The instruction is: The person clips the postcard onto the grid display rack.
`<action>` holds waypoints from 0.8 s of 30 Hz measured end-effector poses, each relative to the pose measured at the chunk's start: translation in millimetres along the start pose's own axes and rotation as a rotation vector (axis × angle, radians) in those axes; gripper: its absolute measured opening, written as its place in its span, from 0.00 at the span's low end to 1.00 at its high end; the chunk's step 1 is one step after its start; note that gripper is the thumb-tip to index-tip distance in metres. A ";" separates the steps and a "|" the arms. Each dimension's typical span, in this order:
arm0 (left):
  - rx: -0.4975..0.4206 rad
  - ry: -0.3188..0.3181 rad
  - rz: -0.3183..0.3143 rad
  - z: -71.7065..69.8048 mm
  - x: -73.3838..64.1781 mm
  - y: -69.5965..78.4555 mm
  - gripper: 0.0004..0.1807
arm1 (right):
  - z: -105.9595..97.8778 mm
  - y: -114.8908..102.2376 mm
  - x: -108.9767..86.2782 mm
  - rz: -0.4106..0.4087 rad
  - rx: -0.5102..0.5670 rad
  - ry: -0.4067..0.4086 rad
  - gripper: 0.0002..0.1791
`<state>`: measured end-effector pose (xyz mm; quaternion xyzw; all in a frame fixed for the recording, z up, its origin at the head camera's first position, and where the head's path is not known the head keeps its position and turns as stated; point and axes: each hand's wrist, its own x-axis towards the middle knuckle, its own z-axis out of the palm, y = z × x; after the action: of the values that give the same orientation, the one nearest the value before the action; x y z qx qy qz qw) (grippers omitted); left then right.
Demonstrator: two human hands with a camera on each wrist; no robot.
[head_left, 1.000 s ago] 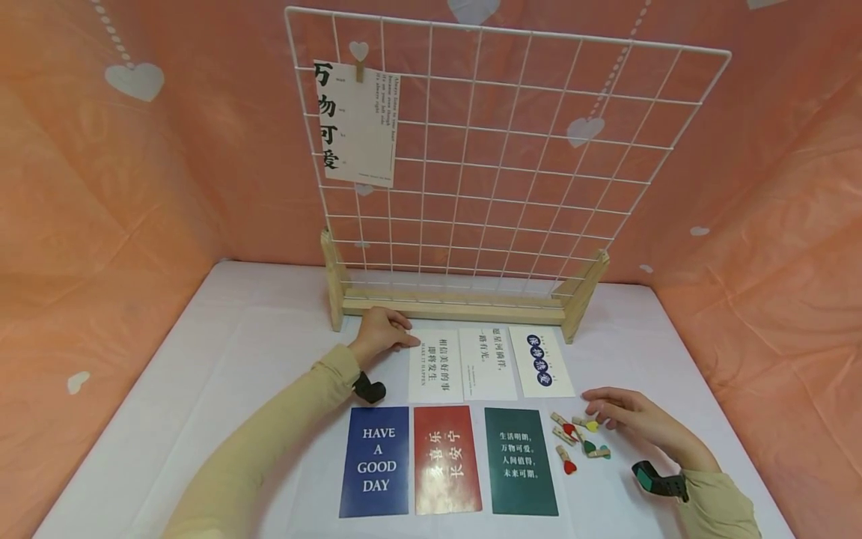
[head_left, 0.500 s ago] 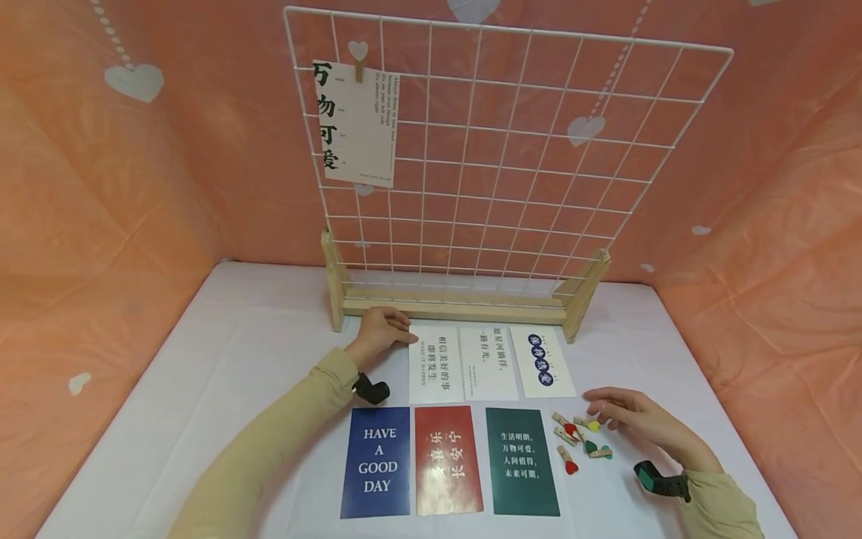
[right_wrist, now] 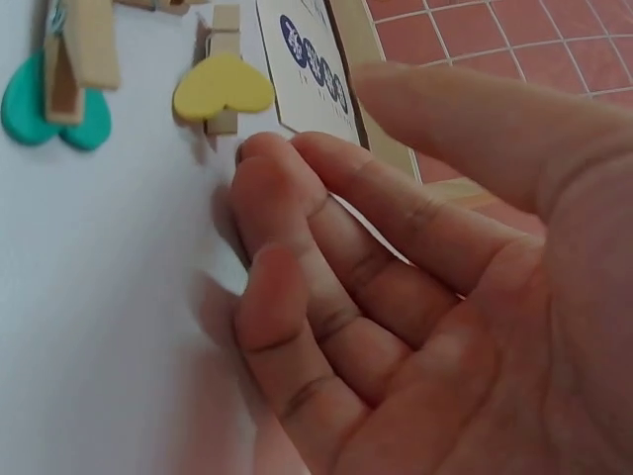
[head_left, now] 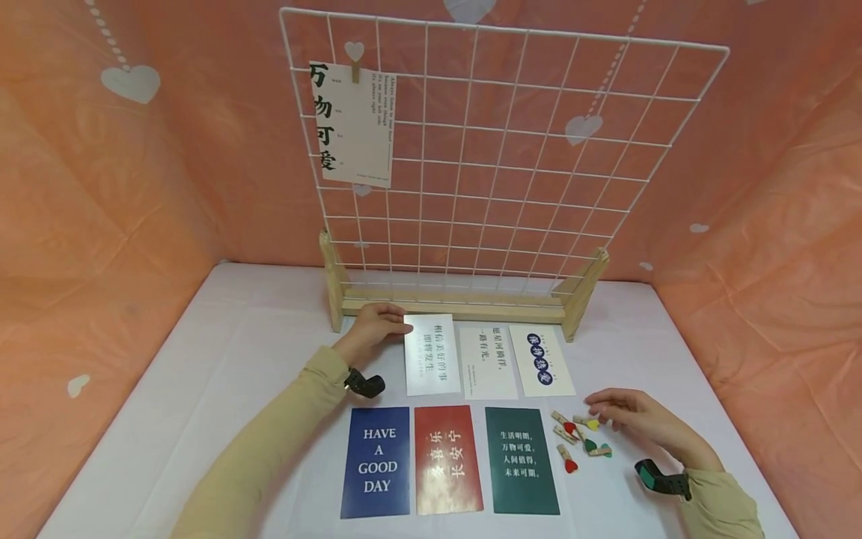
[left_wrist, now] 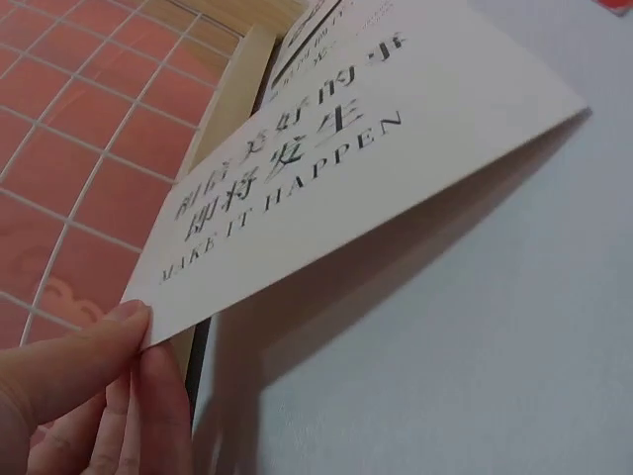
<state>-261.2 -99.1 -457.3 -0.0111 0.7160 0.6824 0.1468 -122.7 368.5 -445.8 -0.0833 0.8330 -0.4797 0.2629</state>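
Note:
Between thumb and fingers, my left hand pinches a corner of the white "MAKE IT HAPPEN" card. In the left wrist view that card slants up off the table, with a shadow beneath it. My right hand rests on the table at the right, fingers loosely curled and holding nothing. Close to its fingertips lies a wooden clothespin with a yellow heart; a clothespin with a teal heart is farther left in the right wrist view. Several heart clothespins lie scattered there.
A white wire grid stands in a wooden base at the back. A white card hangs at its upper left from a clothespin. Two white cards, one beside the other, lie behind blue, red and green cards.
My left hand has taken hold of the white card and lifted its corner; the card has shifted slightly back and left. The right hand stays nearly in place.

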 end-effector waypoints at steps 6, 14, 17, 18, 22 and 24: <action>0.002 0.005 0.000 -6.4 1.6 -2.1 0.19 | 1.1 2.2 0.0 0.012 -0.006 0.006 0.22; -0.031 0.039 -0.010 -7.5 -5.0 6.9 0.21 | 4.4 2.2 4.1 -0.061 -0.039 -0.006 0.18; -0.039 0.050 -0.009 -6.3 -7.4 11.0 0.21 | 5.6 0.4 4.7 -0.062 -0.049 -0.001 0.18; -0.036 0.052 -0.006 -6.1 -8.1 12.0 0.21 | 5.9 0.2 4.8 -0.062 -0.057 0.001 0.17; -0.015 0.063 -0.008 -5.9 -11.0 15.2 0.22 | 7.3 0.4 4.9 -0.063 -0.074 0.001 0.16; -0.007 0.070 -0.013 -6.1 -11.8 15.8 0.22 | 7.9 0.2 5.1 -0.058 -0.090 0.004 0.16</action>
<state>-254.6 -106.1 -439.0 -0.0403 0.7184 0.6830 0.1260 -122.9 360.7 -451.0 -0.1180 0.8514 -0.4495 0.2431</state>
